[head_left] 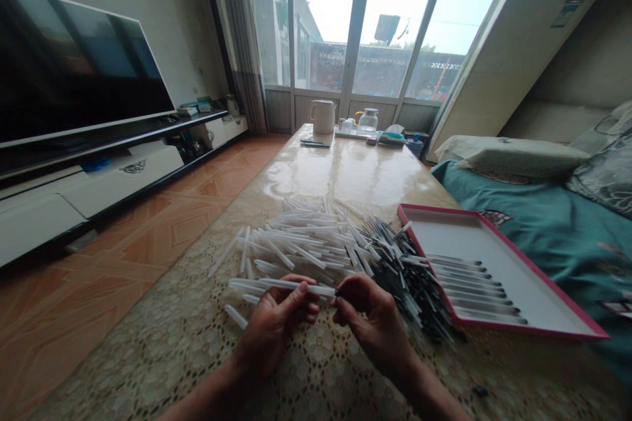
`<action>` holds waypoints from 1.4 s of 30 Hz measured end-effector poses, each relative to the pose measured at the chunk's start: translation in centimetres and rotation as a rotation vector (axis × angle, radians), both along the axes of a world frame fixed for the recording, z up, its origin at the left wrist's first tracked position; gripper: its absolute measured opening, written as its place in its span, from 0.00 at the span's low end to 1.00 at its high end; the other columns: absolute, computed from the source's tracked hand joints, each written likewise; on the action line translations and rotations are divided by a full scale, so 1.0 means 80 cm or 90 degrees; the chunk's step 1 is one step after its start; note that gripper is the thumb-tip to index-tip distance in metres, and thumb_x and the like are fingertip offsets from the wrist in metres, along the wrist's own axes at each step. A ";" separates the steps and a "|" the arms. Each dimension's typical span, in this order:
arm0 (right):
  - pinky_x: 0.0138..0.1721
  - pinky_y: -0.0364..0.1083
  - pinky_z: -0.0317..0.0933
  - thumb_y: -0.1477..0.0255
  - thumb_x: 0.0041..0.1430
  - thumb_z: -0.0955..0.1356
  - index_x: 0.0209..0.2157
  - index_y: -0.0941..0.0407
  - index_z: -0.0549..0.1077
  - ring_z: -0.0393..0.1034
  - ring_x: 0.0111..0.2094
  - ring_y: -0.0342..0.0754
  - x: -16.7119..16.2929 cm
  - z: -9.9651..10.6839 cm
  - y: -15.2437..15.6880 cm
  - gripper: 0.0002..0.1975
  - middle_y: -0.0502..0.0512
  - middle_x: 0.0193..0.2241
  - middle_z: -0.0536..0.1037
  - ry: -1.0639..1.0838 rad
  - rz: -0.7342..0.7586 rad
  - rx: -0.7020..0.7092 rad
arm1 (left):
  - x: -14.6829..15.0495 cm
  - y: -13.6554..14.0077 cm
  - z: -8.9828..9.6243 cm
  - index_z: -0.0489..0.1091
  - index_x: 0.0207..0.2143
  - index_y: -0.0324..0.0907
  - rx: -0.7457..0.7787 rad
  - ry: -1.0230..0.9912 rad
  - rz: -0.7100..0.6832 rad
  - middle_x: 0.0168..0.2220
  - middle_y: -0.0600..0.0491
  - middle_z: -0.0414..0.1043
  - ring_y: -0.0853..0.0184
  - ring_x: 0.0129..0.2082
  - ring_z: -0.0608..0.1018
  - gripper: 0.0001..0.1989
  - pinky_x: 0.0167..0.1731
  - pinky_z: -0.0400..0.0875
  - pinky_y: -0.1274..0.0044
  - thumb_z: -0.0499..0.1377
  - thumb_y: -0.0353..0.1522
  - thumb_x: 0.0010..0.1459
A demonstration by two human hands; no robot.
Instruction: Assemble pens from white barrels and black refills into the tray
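Between finger and thumb, my left hand (284,312) grips a translucent white pen barrel (320,290), held roughly level above the table. My right hand (368,312) pinches a small black end piece (338,293) at the barrel's right end; the fingers partly hide it. Just beyond my hands lies a heap of loose white pen barrels (301,237). Dark pen refills (405,276) are piled to the right of it. A shallow box with pink edges (538,276) stands at the right, with several pens with black ends (484,293) lying side by side inside.
A lace-patterned cover lies on the table (316,375). At its far end stand a beige jug (323,117), a glass pot (368,120) and a tissue pack (392,137). A small black piece (479,391) lies near the front right. The green-covered seat (494,194) borders the right side.
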State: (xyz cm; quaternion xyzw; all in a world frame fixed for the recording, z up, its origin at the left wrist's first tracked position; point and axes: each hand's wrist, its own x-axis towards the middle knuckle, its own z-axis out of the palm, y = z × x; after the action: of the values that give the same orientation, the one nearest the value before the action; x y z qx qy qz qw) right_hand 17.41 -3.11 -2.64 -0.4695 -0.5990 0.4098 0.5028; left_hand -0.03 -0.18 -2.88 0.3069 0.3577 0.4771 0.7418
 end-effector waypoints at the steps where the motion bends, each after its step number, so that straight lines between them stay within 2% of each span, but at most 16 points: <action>1: 0.28 0.42 0.67 0.71 0.60 0.67 0.34 0.56 0.67 0.73 0.26 0.43 0.000 0.000 0.000 0.04 0.48 0.27 0.72 0.005 0.003 0.000 | 0.000 0.000 0.000 0.76 0.34 0.37 0.002 0.002 -0.004 0.26 0.52 0.77 0.71 0.23 0.76 0.13 0.25 0.69 0.81 0.69 0.36 0.48; 10: 0.26 0.41 0.67 0.66 0.59 0.69 0.36 0.57 0.68 0.74 0.24 0.44 -0.003 -0.006 0.001 0.09 0.51 0.26 0.76 0.068 0.000 -0.040 | 0.001 0.000 0.000 0.76 0.34 0.37 0.010 -0.008 -0.009 0.26 0.51 0.77 0.71 0.24 0.76 0.13 0.25 0.69 0.81 0.69 0.36 0.47; 15: 0.18 0.37 0.60 0.59 0.64 0.63 0.30 0.57 0.67 0.70 0.17 0.40 0.000 -0.007 0.000 0.16 0.51 0.22 0.75 -0.016 0.014 -0.063 | 0.002 0.001 0.002 0.76 0.34 0.37 0.031 -0.016 -0.030 0.26 0.51 0.77 0.71 0.24 0.76 0.12 0.25 0.69 0.81 0.69 0.36 0.49; 19: 0.15 0.36 0.55 0.56 0.66 0.57 0.26 0.57 0.65 0.66 0.14 0.38 0.003 -0.006 -0.001 0.22 0.49 0.19 0.72 -0.072 0.021 -0.061 | 0.001 0.001 0.001 0.76 0.33 0.37 0.031 -0.019 -0.036 0.26 0.50 0.77 0.71 0.24 0.75 0.12 0.25 0.69 0.81 0.68 0.35 0.49; 24: 0.16 0.37 0.56 0.56 0.66 0.59 0.39 0.55 0.63 0.65 0.14 0.39 0.001 -0.004 -0.001 0.16 0.48 0.22 0.75 -0.091 0.046 -0.065 | -0.001 0.002 -0.001 0.76 0.34 0.37 0.035 -0.017 -0.030 0.26 0.51 0.77 0.71 0.24 0.75 0.12 0.25 0.69 0.81 0.68 0.35 0.50; 26: 0.16 0.36 0.55 0.56 0.66 0.58 0.37 0.55 0.62 0.65 0.14 0.39 0.000 -0.004 -0.001 0.16 0.48 0.22 0.75 -0.104 0.047 -0.062 | -0.001 0.002 0.000 0.76 0.34 0.37 0.031 -0.011 -0.035 0.25 0.51 0.76 0.71 0.24 0.75 0.12 0.25 0.69 0.81 0.69 0.36 0.49; 30: 0.15 0.37 0.53 0.55 0.68 0.54 0.28 0.55 0.62 0.65 0.14 0.39 0.000 -0.005 -0.002 0.21 0.50 0.20 0.74 -0.127 0.054 -0.056 | 0.000 0.001 0.004 0.76 0.33 0.37 0.027 -0.003 -0.046 0.26 0.51 0.77 0.71 0.24 0.75 0.12 0.25 0.69 0.81 0.69 0.36 0.49; 36: 0.18 0.38 0.57 0.57 0.66 0.59 0.39 0.54 0.62 0.65 0.16 0.40 0.002 0.003 -0.003 0.15 0.48 0.22 0.74 -0.160 0.039 -0.037 | 0.000 0.002 0.003 0.76 0.33 0.37 0.020 0.000 -0.031 0.26 0.51 0.77 0.71 0.24 0.75 0.13 0.25 0.69 0.81 0.70 0.36 0.47; 42: 0.17 0.38 0.54 0.58 0.68 0.54 0.27 0.54 0.61 0.62 0.14 0.39 0.002 -0.002 -0.001 0.20 0.49 0.18 0.72 -0.177 0.043 -0.035 | 0.002 0.001 0.004 0.76 0.32 0.37 0.019 0.003 -0.044 0.24 0.51 0.76 0.71 0.23 0.75 0.14 0.23 0.68 0.82 0.70 0.36 0.46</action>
State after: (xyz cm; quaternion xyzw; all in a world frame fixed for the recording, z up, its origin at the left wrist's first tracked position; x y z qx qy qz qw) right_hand 17.55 -3.22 -2.81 -0.5154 -0.6668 0.3736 0.3876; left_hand 0.09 -0.09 -2.57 0.3313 0.3414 0.4555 0.7524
